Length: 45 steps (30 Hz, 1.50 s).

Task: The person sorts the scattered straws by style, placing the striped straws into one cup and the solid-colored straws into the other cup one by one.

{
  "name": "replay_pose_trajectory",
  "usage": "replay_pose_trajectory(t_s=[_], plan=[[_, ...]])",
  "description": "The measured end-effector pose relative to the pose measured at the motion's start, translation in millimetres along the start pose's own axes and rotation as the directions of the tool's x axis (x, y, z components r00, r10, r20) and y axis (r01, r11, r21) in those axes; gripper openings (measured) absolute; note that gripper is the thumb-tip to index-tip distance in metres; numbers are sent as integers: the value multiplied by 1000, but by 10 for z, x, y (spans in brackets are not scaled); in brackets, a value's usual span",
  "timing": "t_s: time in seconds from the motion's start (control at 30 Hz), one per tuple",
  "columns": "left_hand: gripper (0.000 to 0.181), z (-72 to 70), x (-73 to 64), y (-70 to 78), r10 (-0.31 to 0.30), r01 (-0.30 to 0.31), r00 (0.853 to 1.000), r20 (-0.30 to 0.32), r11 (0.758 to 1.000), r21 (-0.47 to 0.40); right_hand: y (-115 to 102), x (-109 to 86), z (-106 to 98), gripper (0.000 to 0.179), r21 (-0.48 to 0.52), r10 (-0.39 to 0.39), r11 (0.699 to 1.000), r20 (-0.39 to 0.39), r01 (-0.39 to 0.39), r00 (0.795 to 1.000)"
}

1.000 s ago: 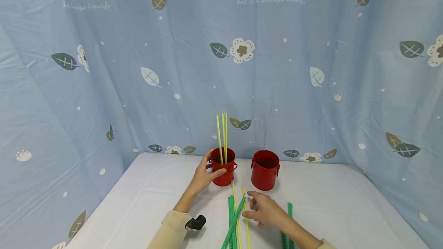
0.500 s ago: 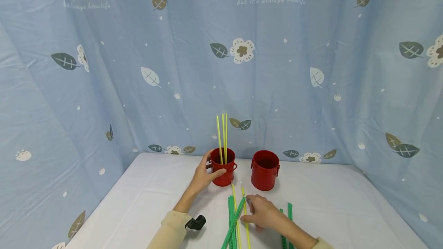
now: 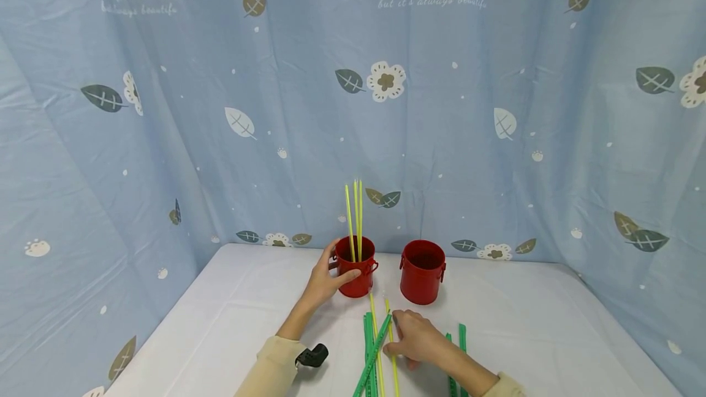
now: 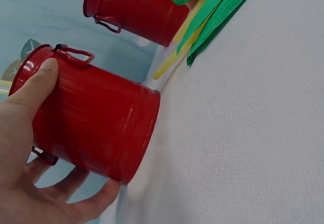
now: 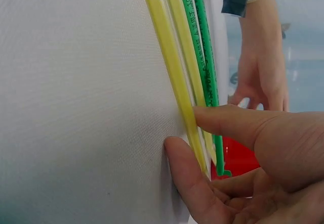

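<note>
My left hand [image 3: 322, 280] holds a small red metal bucket [image 4: 96, 118] by its side, thumb near the rim and fingers around the wall. Several thin yellow sticks [image 3: 353, 219] stand upright in that bucket. On the table, my right hand [image 3: 418, 339] is at a yellow stick [image 5: 169, 57] lying flat. In the right wrist view its thumb touches one edge of the stick, while the index fingertip rests on the other side with a gap. A second yellow stick [image 5: 186, 47] and green printed strips [image 3: 371, 357] lie just to the left of it.
A second red bucket [image 3: 422, 274] stands right of the held one. More green strips [image 3: 462, 348] lie to the right, partly behind my right forearm. A white cloth [image 3: 529, 323] covers the table, and a blue patterned curtain [image 3: 309, 158] hangs behind it.
My right hand has lowered to the yellow stick, its fingers coming down on either side. My left hand and both buckets stay where they were.
</note>
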State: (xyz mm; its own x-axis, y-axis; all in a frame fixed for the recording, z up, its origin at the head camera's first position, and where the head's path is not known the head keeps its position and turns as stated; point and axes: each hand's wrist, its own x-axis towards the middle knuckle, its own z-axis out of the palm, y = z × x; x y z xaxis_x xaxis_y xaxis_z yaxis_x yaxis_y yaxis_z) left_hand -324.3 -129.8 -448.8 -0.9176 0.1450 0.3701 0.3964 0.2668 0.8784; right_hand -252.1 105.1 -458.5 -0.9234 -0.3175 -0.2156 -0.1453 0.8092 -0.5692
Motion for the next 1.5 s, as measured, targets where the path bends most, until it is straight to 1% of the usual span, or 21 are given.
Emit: replay_pose_trajectory(t_s=[0.03,0.1,0.27,0.33,0.37,0.53,0.9,1.27,1.5], plan=[[84,1,0,0,1,-1,1000,-2,1000,-2,1,-1,-2,56,0,5,1000,1,-5,1000],[85,18,33,-104,-2,2,1000,-9,1000,-1,0,-5,-13,50,6,6,1000,4,-6,1000],[87,45,113,-364,-20,20,1000,-17,1000,14,6,-13,-34,52,42,1,999,18,-2,1000],[87,39,110,-362,-22,22,1000,-12,999,23,7,-14,-39,58,54,6,999,19,-7,1000],[88,37,107,-359,-25,26,1000,-12,999,29,6,-14,-43,59,57,9,998,18,-10,1000],[89,35,107,-352,-26,27,1000,-18,998,52,2,-5,-50,56,64,27,998,3,-27,1000],[88,40,111,-344,-27,28,999,-20,998,62,18,-4,-31,52,83,18,996,-33,-15,999],[88,46,109,-347,-22,23,1000,-17,999,42,39,-7,-29,52,114,36,993,-29,-32,999],[88,49,121,-362,-2,3,1000,-9,1000,28,48,-20,-29,50,120,36,992,-34,-32,999]])
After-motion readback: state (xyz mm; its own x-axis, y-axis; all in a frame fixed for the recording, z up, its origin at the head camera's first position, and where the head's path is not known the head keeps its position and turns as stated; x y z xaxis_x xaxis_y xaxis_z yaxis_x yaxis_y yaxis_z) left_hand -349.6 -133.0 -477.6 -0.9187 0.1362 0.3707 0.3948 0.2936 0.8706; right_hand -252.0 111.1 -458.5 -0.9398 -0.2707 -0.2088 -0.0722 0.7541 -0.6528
